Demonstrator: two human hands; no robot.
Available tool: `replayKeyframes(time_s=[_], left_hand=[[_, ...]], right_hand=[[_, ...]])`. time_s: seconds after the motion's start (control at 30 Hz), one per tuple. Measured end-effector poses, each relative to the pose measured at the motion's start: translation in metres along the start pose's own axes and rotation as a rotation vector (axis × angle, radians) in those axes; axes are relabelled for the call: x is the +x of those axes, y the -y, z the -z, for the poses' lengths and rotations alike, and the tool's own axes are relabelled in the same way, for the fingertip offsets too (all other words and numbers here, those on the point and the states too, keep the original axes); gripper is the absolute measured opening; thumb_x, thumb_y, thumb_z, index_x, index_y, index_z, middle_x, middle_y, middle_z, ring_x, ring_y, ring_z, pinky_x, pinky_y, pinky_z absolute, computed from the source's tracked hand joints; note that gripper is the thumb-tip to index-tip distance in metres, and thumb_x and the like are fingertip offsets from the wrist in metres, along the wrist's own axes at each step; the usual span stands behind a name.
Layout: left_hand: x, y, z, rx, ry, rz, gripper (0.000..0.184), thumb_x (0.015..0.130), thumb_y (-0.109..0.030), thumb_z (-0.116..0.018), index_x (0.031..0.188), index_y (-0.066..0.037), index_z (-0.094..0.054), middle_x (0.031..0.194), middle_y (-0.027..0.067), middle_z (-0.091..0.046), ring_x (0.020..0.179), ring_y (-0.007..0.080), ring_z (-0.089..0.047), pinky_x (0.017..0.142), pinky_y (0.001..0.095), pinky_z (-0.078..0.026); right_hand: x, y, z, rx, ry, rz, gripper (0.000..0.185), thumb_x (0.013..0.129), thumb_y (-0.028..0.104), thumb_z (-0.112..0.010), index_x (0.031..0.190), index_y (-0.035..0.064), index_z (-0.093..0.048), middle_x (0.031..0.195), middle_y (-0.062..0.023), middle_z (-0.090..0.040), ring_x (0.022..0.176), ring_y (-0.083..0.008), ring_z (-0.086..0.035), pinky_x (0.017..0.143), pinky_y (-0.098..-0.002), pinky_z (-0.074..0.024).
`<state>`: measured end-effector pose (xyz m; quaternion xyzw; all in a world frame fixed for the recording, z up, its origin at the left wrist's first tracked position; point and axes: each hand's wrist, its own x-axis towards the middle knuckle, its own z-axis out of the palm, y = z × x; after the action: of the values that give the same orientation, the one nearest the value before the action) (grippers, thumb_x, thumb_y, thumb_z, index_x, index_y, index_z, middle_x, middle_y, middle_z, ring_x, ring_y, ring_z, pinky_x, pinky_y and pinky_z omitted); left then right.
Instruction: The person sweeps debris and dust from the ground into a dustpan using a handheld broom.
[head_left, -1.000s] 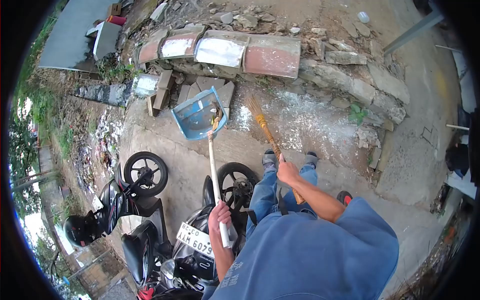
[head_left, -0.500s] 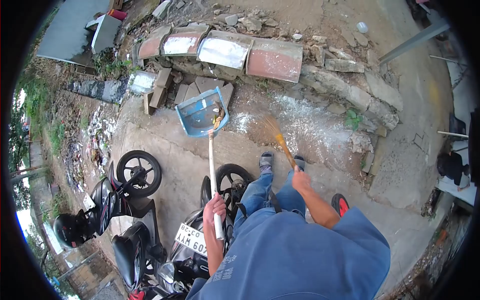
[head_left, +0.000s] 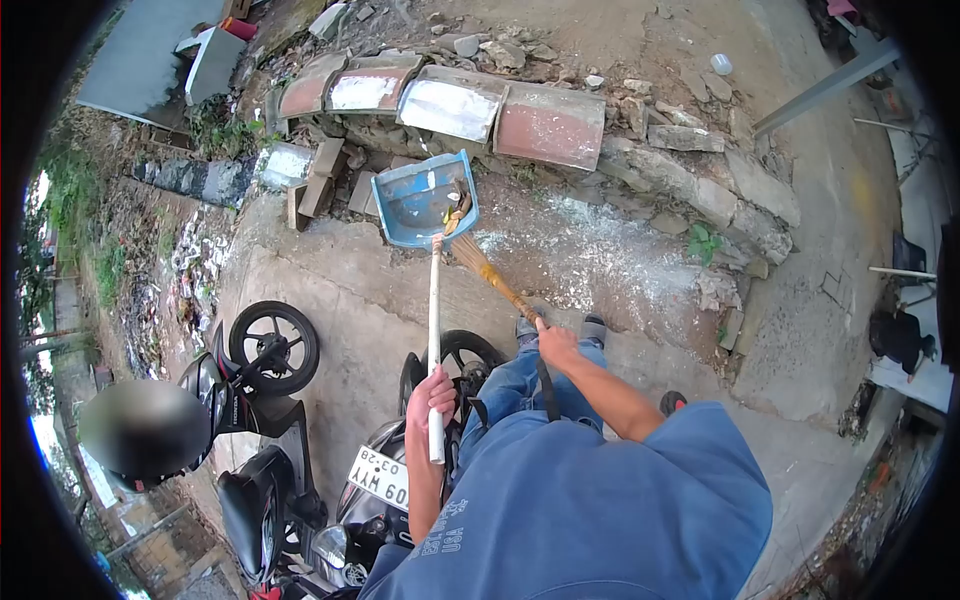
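Observation:
My left hand (head_left: 431, 393) is wrapped round the white handle of a long-handled dustpan. The blue pan (head_left: 400, 222) at the handle's far end is tilted up and holds dry leaves and bits of debris (head_left: 457, 212). In my right hand (head_left: 558, 343) is a short straw broom (head_left: 497, 281), gripped by its stick. The broom's bristles point away from me and to the left, close beside the pan's right corner; whether they touch it I cannot tell. White powder (head_left: 600, 250) lies spread over the concrete right of the broom.
Two parked motorbikes stand to the left, one with a black seat (head_left: 254, 500), the nearer with a licence plate (head_left: 380, 477). A low stone border topped with curved tiles (head_left: 549, 121) runs across ahead. Bricks (head_left: 322, 175) lean left of the pan. A metal pole (head_left: 825, 88) slants at right.
The broom has swung left from over the white powder to the dustpan's side. The dustpan has shifted slightly right and away from me.

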<state>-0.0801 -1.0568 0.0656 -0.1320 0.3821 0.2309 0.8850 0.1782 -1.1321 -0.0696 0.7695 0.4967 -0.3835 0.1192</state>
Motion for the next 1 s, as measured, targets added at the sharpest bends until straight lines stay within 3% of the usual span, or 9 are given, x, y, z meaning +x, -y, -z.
replayKeyframes(time_s=[0.07, 0.17, 0.23, 0.33, 0.57, 0.63, 0.83, 0.97, 1.0], left_hand=[[-0.001, -0.004, 0.001, 0.002, 0.006, -0.015, 0.025, 0.092, -0.021, -0.040, 0.069, -0.010, -0.038, 0.050, -0.0060, -0.030, 0.037, 0.0015, -0.030, 0.030, 0.0153, -0.028], [0.000, -0.007, 0.007, 0.005, 0.027, -0.021, 0.025, 0.092, -0.021, -0.040, 0.069, -0.011, -0.038, 0.050, -0.0061, -0.030, 0.037, 0.0015, -0.030, 0.030, 0.0152, -0.028], [0.001, -0.006, 0.010, -0.010, 0.033, -0.027, 0.025, 0.092, -0.021, -0.040, 0.069, -0.011, -0.038, 0.049, -0.0062, -0.029, 0.037, 0.0015, -0.030, 0.031, 0.0152, -0.028], [0.004, -0.009, 0.012, -0.049, 0.047, -0.027, 0.025, 0.092, -0.021, -0.040, 0.069, -0.011, -0.038, 0.049, -0.0063, -0.029, 0.037, 0.0016, -0.030, 0.031, 0.0154, -0.028], [0.011, -0.011, 0.011, -0.113, 0.085, -0.024, 0.025, 0.092, -0.020, -0.039, 0.069, -0.009, -0.037, 0.051, -0.0044, -0.033, 0.037, 0.0022, -0.032, 0.031, 0.0161, -0.031], [0.012, -0.009, 0.010, -0.106, 0.083, -0.033, 0.025, 0.092, -0.020, -0.039, 0.069, -0.009, -0.037, 0.051, -0.0046, -0.033, 0.037, 0.0020, -0.032, 0.031, 0.0160, -0.031], [0.010, 0.001, 0.009, -0.075, 0.085, -0.008, 0.026, 0.092, -0.021, -0.040, 0.068, -0.011, -0.038, 0.051, -0.0061, -0.030, 0.038, 0.0014, -0.030, 0.032, 0.0154, -0.028], [0.010, 0.004, 0.006, -0.050, 0.066, 0.008, 0.027, 0.092, -0.022, -0.040, 0.067, -0.011, -0.037, 0.050, -0.0063, -0.030, 0.037, 0.0015, -0.029, 0.032, 0.0155, -0.028], [0.012, 0.005, 0.009, -0.050, 0.071, 0.022, 0.027, 0.092, -0.022, -0.040, 0.067, -0.011, -0.037, 0.050, -0.0062, -0.030, 0.037, 0.0016, -0.029, 0.032, 0.0156, -0.027]], right_hand=[[0.018, -0.005, -0.022, -0.023, 0.028, -0.013, 0.036, 0.087, 0.013, -0.032, 0.122, 0.0092, -0.040, 0.093, -0.0168, -0.061, 0.089, -0.0323, -0.059, 0.075, -0.0422, -0.0465], [0.001, -0.040, -0.047, 0.122, 0.063, -0.200, 0.044, 0.083, 0.012, -0.036, 0.127, 0.0090, -0.036, 0.100, -0.0170, -0.059, 0.095, -0.0318, -0.056, 0.078, -0.0416, -0.0456], [-0.044, -0.051, -0.023, 0.033, 0.029, -0.265, 0.035, 0.087, 0.016, -0.035, 0.121, 0.0089, -0.041, 0.100, -0.0164, -0.059, 0.097, -0.0299, -0.056, 0.080, -0.0407, -0.0448], [-0.080, -0.074, -0.013, 0.100, 0.061, -0.418, 0.041, 0.084, 0.015, -0.038, 0.124, 0.0107, -0.038, 0.102, -0.0167, -0.058, 0.096, -0.0311, -0.056, 0.081, -0.0411, -0.0439], [-0.119, -0.072, 0.011, 0.073, 0.055, -0.334, 0.053, 0.079, 0.012, -0.042, 0.131, 0.0118, -0.031, 0.098, -0.0189, -0.059, 0.091, -0.0339, -0.057, 0.079, -0.0431, -0.0441], [-0.115, -0.062, 0.014, 0.130, 0.007, -0.220, 0.053, 0.077, 0.013, -0.043, 0.129, 0.0139, -0.034, 0.094, -0.0226, -0.058, 0.090, -0.0371, -0.056, 0.078, -0.0463, -0.0440], [-0.021, -0.028, -0.001, 0.113, -0.055, -0.100, 0.046, 0.080, 0.012, -0.039, 0.126, 0.0109, -0.037, 0.095, -0.0208, -0.059, 0.091, -0.0362, -0.056, 0.076, -0.0444, -0.0454], [0.005, -0.040, -0.005, 0.050, 0.041, -0.146, 0.043, 0.084, 0.014, -0.036, 0.126, 0.0099, -0.037, 0.099, -0.0203, -0.058, 0.094, -0.0344, -0.056, 0.077, -0.0427, -0.0453], [-0.011, -0.045, 0.004, 0.115, 0.032, -0.239, 0.043, 0.084, 0.015, -0.036, 0.127, 0.0102, -0.036, 0.100, -0.0199, -0.058, 0.095, -0.0335, -0.055, 0.079, -0.0420, -0.0450]])
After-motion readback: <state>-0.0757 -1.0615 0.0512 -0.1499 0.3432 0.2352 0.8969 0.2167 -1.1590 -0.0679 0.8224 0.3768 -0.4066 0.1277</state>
